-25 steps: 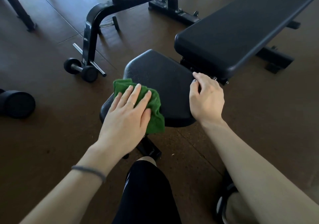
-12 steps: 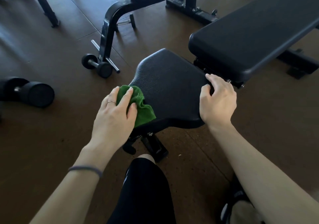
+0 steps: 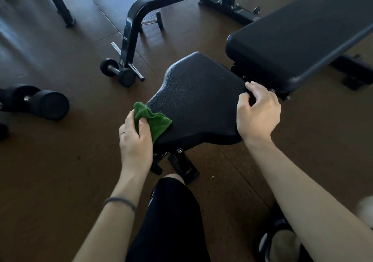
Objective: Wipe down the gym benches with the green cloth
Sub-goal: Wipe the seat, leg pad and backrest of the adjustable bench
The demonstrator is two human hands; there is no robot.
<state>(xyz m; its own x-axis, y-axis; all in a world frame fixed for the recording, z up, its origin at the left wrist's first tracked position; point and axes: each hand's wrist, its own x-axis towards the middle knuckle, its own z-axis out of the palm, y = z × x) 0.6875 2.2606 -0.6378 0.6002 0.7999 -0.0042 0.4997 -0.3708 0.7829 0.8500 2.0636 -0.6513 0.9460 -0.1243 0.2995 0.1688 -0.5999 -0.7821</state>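
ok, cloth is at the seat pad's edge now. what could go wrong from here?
1. The left hand pinches the green cloth bunched at the seat pad's left rim; most of the pad could go unwiped.
2. The right hand's fingers curl over the pad edge near the hinge bolts by the long back pad; a pinch is possible if the pad shifts.
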